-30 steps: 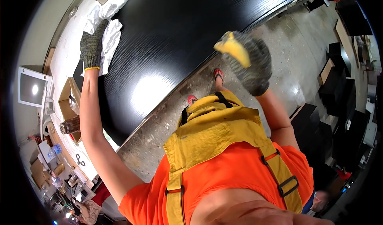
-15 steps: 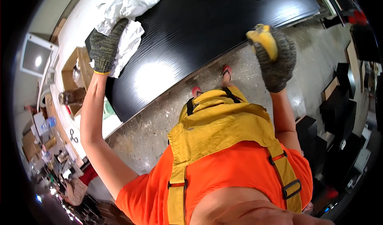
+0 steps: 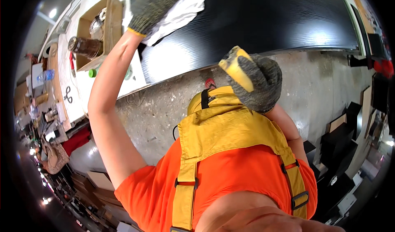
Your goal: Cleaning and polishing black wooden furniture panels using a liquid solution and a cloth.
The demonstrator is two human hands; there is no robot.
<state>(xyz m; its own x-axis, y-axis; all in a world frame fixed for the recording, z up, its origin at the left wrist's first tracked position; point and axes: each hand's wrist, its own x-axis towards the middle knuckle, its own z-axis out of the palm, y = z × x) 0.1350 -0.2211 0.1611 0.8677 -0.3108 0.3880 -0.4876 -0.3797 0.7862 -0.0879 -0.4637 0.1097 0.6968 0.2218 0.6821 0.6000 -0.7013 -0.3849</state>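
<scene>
My left hand (image 3: 154, 9), in a grey knit glove with a yellow cuff, is closed on a crumpled white cloth (image 3: 181, 16) at the left end of a black, wood-grained board (image 3: 279, 22). Part of the cloth runs out of view at the top. My right hand (image 3: 261, 81), gloved the same way, is held up in front of my body, near the board's front edge. A yellow, flat-sided block (image 3: 238, 69) sticks out of its grip; the glove covers the rest of it.
Left of the board, a cardboard box (image 3: 109, 26) holds a brown glass jar (image 3: 85, 46). Scissors (image 3: 68, 95) and a green cap (image 3: 92, 73) lie on the white tabletop (image 3: 78, 104). Black panels (image 3: 339, 143) stand at the right. A person (image 3: 55, 156) is at far left.
The view has shifted, so the board and box sit differently in it. My right hand has come in closer to my body with the yellow block. My left hand stays on the cloth.
</scene>
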